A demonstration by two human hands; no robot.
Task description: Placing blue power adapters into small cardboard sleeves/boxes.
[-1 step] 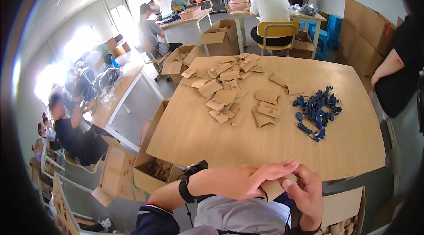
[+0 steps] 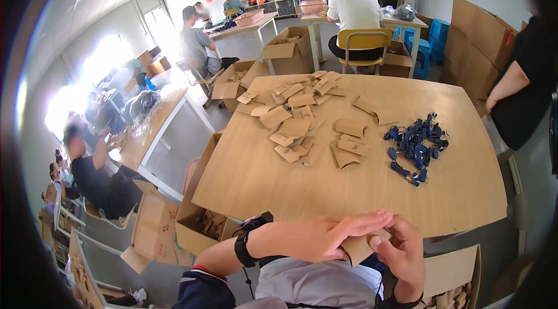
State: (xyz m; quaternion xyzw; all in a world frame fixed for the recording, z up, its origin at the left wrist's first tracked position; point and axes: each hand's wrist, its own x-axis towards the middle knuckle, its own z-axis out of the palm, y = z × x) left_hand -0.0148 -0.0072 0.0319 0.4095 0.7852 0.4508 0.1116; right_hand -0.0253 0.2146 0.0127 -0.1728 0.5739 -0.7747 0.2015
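Both my hands are at the near edge of a wooden table [image 2: 349, 187], below its rim. My left hand [image 2: 314, 236], with a black watch on its wrist, lies flat over a small brown cardboard piece [image 2: 357, 248]. My right hand [image 2: 404, 256] pinches the same piece from the right, thumb on top. Farther out on the table lie several flat brown cardboard pieces [image 2: 302, 123] in a loose spread. To their right sits a heap of small dark blue parts [image 2: 415, 146].
An open cardboard box [image 2: 200, 222] with brown pieces stands on the floor at my left, another box [image 2: 450, 286] at my right. A person in black [image 2: 520, 94] stands at the table's right side. Other people sit at tables behind and to the left.
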